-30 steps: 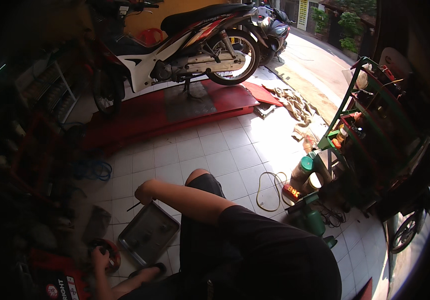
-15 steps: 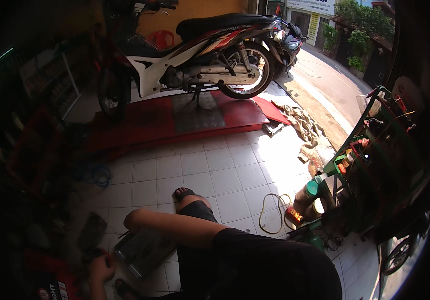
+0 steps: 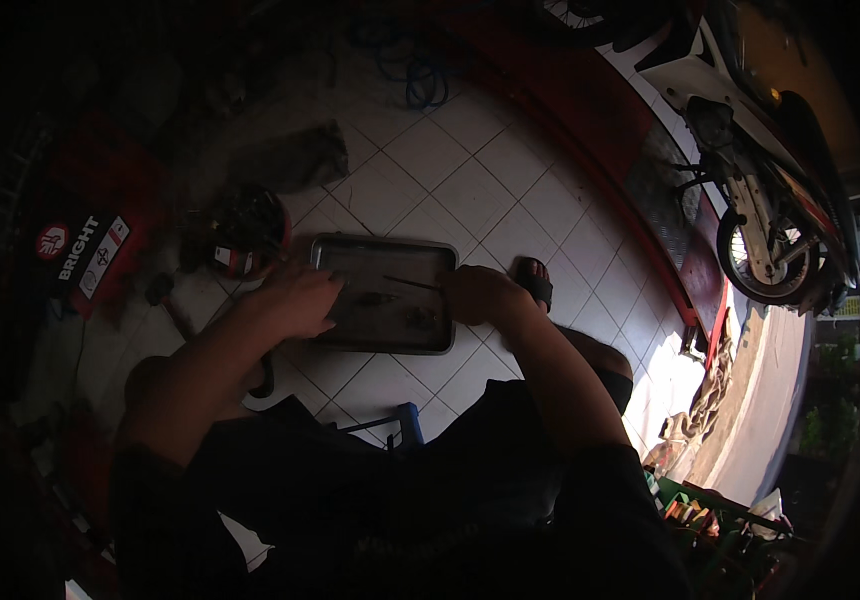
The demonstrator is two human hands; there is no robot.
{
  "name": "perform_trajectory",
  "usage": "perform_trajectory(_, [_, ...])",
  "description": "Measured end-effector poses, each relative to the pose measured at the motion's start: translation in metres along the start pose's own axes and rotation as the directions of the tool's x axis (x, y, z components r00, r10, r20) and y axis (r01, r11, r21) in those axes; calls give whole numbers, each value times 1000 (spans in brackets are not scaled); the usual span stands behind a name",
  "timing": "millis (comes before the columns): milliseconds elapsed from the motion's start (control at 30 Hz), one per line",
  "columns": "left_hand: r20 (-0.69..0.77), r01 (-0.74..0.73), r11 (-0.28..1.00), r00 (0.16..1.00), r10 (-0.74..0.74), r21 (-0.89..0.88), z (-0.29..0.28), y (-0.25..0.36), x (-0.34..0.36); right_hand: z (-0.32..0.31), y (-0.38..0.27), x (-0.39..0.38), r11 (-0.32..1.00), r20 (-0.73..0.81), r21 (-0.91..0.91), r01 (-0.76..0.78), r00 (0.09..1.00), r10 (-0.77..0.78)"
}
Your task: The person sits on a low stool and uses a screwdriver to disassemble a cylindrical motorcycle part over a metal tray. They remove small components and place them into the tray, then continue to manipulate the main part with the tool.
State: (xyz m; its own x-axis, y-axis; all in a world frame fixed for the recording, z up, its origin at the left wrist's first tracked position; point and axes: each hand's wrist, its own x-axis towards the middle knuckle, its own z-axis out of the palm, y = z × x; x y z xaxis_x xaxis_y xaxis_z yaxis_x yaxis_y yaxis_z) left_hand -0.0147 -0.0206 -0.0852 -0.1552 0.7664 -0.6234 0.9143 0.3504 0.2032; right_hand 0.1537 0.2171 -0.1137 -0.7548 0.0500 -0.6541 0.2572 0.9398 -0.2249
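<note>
Two hands (image 3: 295, 298) (image 3: 478, 293), one metal tray (image 3: 386, 252), one motorcycle (image 3: 762, 175).

**Dark clothes, bare forearms, open sandal**

Clad in a black short-sleeved top, loose and creased, faint lettering across the front too dim to make out. Sleeves ending above the elbow, both forearms bare from there down. Left hand (image 3: 295, 298) and right hand (image 3: 478, 293) ungloved, no rings or watch visible. Dark shorts, one bare knee showing. On one foot a black open-toed sandal (image 3: 536, 283) with a broad strap, toes uncovered.
</note>
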Motion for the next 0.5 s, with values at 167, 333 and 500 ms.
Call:
perform_trajectory(167, [-193, -9, 1000, 981, 8, -2, 3, -11, 4, -15, -19, 3, 997, 101, -66, 43, 994, -36])
perform_trajectory(333, [-143, -6, 999, 990, 1, -39, 8, -6, 4, 11, -3, 26, 993, 164, -84, 80, 984, -65])
perform_trajectory(500, [-90, 25, 996, 995, -32, -85, 15, -12, -13, 9, -18, 28, 992, 118, -83, 100, 989, -89])
